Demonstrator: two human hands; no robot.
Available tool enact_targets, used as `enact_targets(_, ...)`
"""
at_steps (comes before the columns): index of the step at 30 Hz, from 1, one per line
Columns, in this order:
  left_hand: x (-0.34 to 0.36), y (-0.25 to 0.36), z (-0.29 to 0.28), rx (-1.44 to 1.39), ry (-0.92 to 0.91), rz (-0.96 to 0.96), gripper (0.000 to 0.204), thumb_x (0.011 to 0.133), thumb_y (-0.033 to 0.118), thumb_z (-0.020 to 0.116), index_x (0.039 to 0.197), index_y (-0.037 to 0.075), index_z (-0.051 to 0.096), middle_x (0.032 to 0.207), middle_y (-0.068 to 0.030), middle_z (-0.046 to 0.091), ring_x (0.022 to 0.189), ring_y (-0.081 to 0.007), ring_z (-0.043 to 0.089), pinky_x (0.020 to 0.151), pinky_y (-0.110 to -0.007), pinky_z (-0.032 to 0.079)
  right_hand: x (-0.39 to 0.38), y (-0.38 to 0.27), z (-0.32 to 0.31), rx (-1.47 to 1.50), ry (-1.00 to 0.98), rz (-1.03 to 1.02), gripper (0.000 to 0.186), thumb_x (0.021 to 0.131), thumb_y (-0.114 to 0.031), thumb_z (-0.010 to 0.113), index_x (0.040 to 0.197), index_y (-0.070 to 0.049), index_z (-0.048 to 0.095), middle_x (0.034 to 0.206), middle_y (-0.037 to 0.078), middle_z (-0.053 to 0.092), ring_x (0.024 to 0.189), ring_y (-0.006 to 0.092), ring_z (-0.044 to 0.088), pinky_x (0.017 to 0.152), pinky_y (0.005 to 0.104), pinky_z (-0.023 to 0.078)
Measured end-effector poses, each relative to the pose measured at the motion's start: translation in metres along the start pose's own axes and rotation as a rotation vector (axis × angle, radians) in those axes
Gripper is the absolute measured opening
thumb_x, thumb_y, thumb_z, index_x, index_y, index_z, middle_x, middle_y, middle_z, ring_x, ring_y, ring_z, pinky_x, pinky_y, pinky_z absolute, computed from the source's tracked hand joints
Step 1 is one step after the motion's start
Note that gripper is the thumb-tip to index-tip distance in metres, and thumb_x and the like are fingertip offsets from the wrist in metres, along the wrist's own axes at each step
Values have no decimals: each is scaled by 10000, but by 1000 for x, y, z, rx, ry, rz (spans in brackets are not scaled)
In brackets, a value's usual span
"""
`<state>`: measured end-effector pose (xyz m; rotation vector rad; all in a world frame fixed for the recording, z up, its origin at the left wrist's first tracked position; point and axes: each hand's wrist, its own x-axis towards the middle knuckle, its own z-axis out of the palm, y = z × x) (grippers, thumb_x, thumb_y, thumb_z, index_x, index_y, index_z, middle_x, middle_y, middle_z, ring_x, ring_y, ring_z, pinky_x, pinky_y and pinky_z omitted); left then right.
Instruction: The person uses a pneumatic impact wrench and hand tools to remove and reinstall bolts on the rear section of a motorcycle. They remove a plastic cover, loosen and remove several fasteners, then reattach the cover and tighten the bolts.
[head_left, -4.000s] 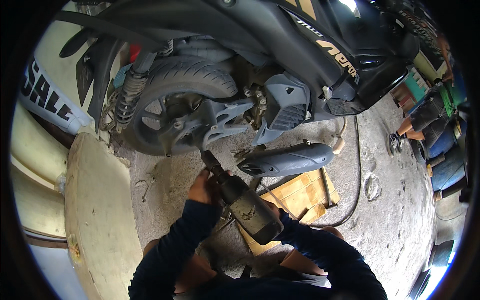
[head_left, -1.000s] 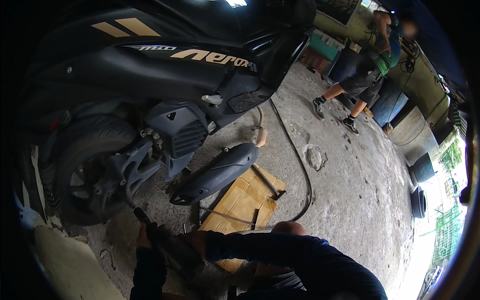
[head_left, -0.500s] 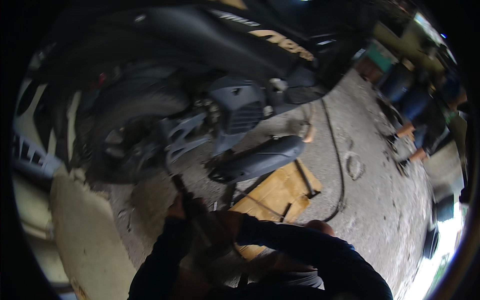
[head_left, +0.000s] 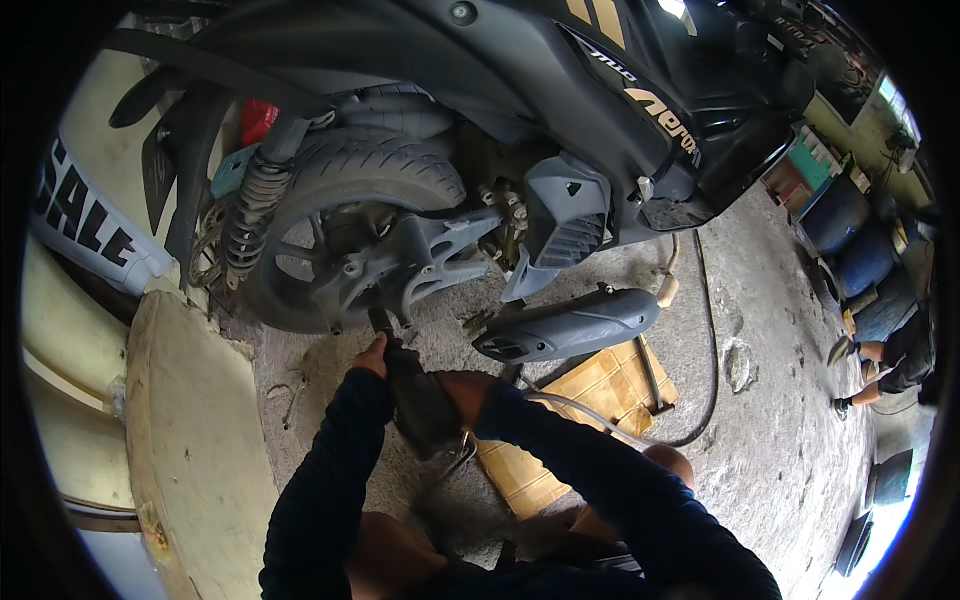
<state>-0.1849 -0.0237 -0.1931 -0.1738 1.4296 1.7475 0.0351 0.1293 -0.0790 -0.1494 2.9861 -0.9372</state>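
Between both hands I hold a dark impact wrench (head_left: 425, 410), its narrow nose pointing at the scooter's rear wheel hub. My left hand (head_left: 372, 356) is closed around its front part. My right hand (head_left: 468, 393) wraps the rear of the body, its fingers partly hidden. The nose's end lies by a grey bracket (head_left: 425, 262) over the wheel; I cannot tell whether it touches a fastener. The rear tire (head_left: 400, 170) and a coil shock absorber (head_left: 255, 220) are beyond. A grey exhaust cover (head_left: 570, 325) lies beside my right hand.
Flattened cardboard (head_left: 530, 485) lies under the exhaust cover, with a metal bar (head_left: 652, 375) on it. A hose (head_left: 712, 350) curves over the concrete floor. On the left stands a cream panel (head_left: 190, 430). Far right, a person's legs (head_left: 870, 365) show near blue drums (head_left: 865, 255).
The view has steadied and shifted, so the scooter appears farther right. My hands have moved the impact wrench's nose closer to the grey bracket, both keeping hold.
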Motion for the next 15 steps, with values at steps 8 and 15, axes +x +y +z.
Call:
enact_targets(8, 97, -25, -55, -98, 45, 92, 576, 977, 518, 539, 1134, -15, 689, 1038, -132, 711, 870, -259, 680, 790, -375, 564, 50, 0, 19, -200, -26, 62, 470, 765, -157, 682, 1199, -62, 530, 1034, 207, 663, 1014, 398, 636, 872, 477, 507)
enact_targets(15, 195, -33, -122, 1283, 24, 583, 515, 982, 359, 570, 1453, 173, 476, 1418, -208, 517, 1358, -255, 458, 1142, -337, 335, 78, 17, 38, -224, -17, 143, 580, 729, -208, 734, 1251, -93, 507, 1074, 188, 661, 1035, 388, 631, 901, 487, 494)
